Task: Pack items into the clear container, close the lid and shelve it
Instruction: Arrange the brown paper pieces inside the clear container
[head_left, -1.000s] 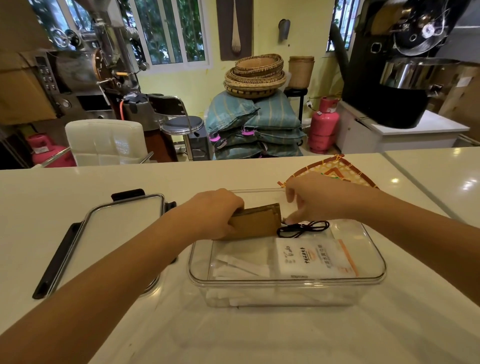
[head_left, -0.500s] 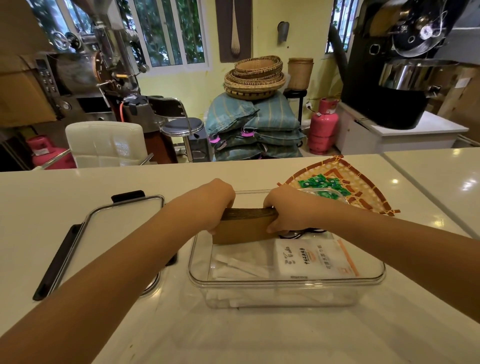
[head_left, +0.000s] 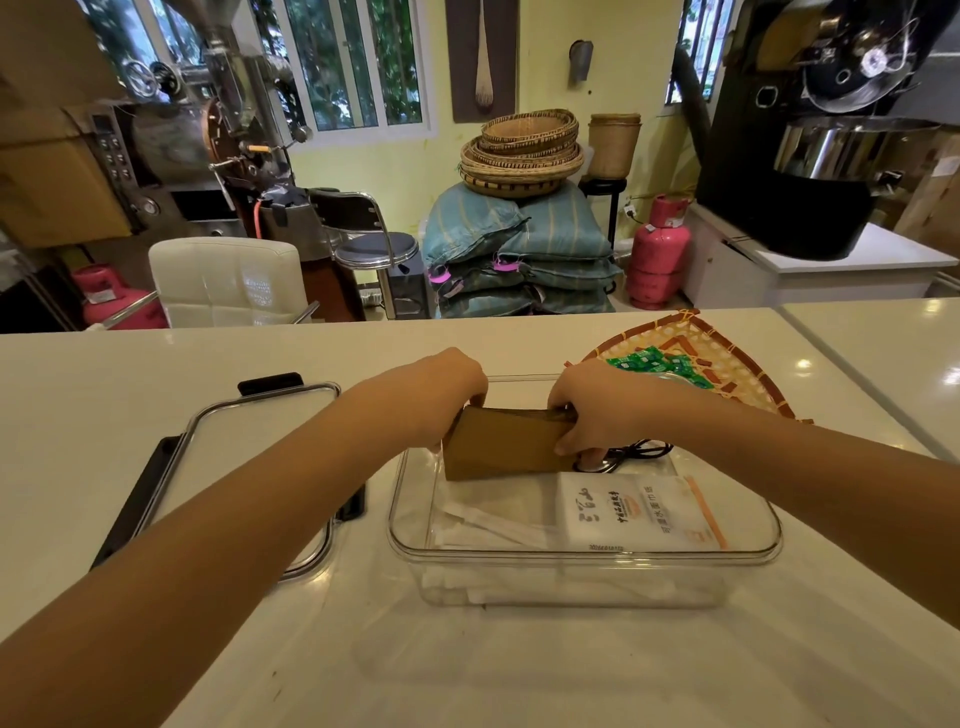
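Observation:
The clear container (head_left: 582, 558) stands open on the white counter in front of me. Inside lie a white printed packet (head_left: 639, 512), thin white sachets (head_left: 483, 525) and a coiled black cable (head_left: 639, 451). A stack of brown paper pieces (head_left: 506, 452) stands on edge at the container's far side. My left hand (head_left: 447, 387) grips its left end and my right hand (head_left: 587, 402) grips its right end. The clear lid (head_left: 249, 467) with black latches lies flat to the left of the container.
A woven tray (head_left: 727, 374) with several green sachets (head_left: 657, 364) sits behind the container on the right. The counter's far edge runs across the middle; beyond it are a white chair, a stool, sacks and roasting machines.
My right hand left the cable and took the brown stack's right end. Both hands then stood the stack up on edge in the container, uncovering the woven tray's green sachets.

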